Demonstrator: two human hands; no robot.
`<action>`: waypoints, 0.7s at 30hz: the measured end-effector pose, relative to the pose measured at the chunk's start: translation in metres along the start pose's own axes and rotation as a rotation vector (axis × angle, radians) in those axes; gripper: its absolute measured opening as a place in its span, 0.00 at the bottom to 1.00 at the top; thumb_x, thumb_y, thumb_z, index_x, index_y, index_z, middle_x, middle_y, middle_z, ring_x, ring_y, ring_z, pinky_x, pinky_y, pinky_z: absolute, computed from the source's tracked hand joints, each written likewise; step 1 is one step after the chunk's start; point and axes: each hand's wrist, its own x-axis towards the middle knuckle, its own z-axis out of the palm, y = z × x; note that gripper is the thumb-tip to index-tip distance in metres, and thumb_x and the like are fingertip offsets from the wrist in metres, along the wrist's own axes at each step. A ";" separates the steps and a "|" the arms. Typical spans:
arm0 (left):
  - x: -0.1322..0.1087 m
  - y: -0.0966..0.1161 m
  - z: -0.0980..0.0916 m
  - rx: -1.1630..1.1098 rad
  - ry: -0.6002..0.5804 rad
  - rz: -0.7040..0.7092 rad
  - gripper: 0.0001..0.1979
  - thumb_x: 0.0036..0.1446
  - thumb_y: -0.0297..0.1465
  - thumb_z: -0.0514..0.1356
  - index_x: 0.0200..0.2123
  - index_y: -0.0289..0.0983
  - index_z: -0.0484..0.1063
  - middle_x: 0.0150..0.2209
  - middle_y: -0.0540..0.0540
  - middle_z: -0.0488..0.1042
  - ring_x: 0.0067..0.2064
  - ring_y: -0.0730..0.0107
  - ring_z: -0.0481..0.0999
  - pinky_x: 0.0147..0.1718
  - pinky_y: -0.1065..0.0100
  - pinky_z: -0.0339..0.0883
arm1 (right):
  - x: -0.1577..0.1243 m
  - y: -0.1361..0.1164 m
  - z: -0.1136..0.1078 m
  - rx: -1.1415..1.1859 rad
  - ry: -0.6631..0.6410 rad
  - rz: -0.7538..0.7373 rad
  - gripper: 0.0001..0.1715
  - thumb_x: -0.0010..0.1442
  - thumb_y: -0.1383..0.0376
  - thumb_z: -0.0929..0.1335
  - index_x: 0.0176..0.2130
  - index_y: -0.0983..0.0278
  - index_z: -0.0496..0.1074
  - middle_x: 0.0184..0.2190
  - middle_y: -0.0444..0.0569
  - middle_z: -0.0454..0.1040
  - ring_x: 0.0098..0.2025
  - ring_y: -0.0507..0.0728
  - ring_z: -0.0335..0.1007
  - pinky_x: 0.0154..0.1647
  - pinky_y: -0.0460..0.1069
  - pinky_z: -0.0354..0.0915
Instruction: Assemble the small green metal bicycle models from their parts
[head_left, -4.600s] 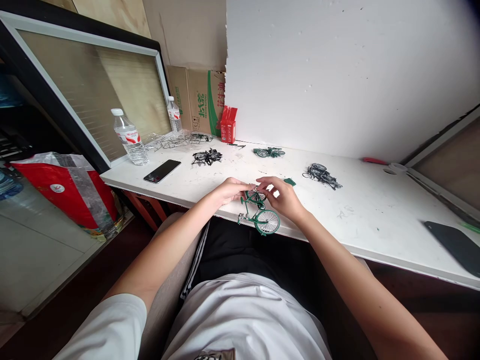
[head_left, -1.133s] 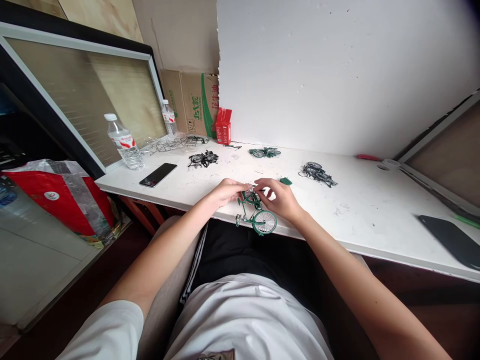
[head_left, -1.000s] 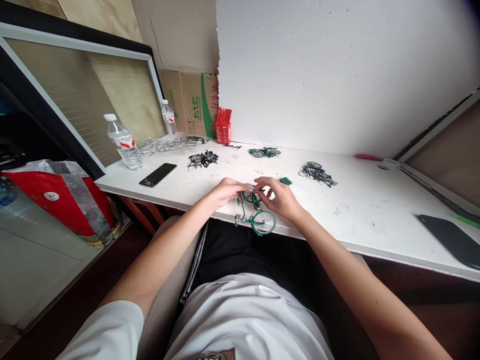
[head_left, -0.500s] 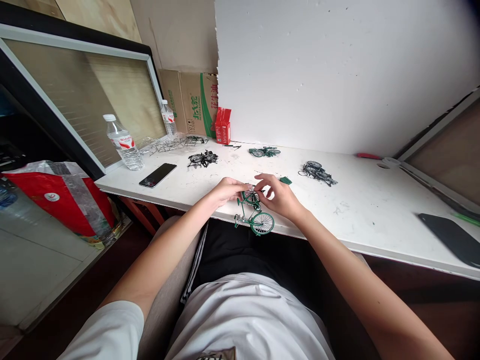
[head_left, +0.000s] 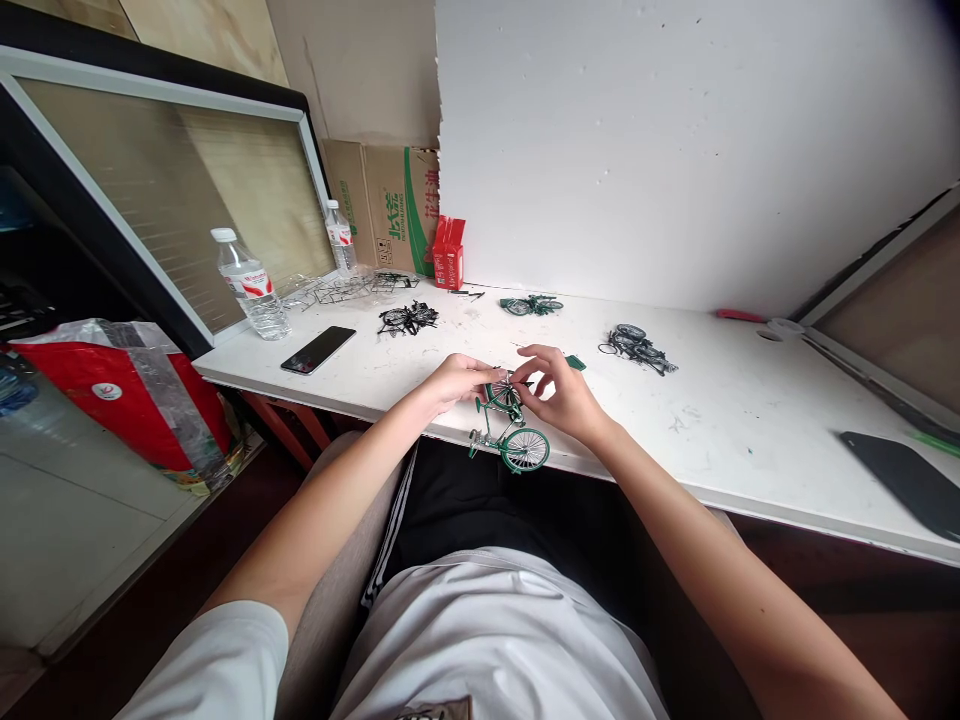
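Observation:
A small green model bicycle (head_left: 504,428) is held over the front edge of the white table, one wheel towards my body. My left hand (head_left: 459,384) is closed on its far wheel, thumb on top. From the other side my right hand (head_left: 556,390) pinches a thin dark piece at that same wheel, too small to name. A green part (head_left: 575,362) lies on the table just beyond my right hand.
Further back lie a green model bicycle (head_left: 531,305), black bicycle parts (head_left: 407,318) and a dark model bicycle (head_left: 637,348). To the left are a phone (head_left: 319,350), a water bottle (head_left: 253,288) and a red box (head_left: 449,254). A dark flat object (head_left: 904,480) lies right.
Both hands stay at the far wheel with almost no movement. The whole view has shifted very slightly.

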 end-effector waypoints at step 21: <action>0.000 0.002 -0.002 -0.019 -0.040 -0.007 0.23 0.44 0.42 0.82 0.36 0.31 0.85 0.34 0.40 0.83 0.33 0.69 0.77 0.37 0.64 0.67 | 0.002 -0.004 -0.003 0.261 0.044 0.179 0.28 0.67 0.59 0.75 0.61 0.52 0.64 0.40 0.48 0.82 0.45 0.61 0.83 0.34 0.53 0.74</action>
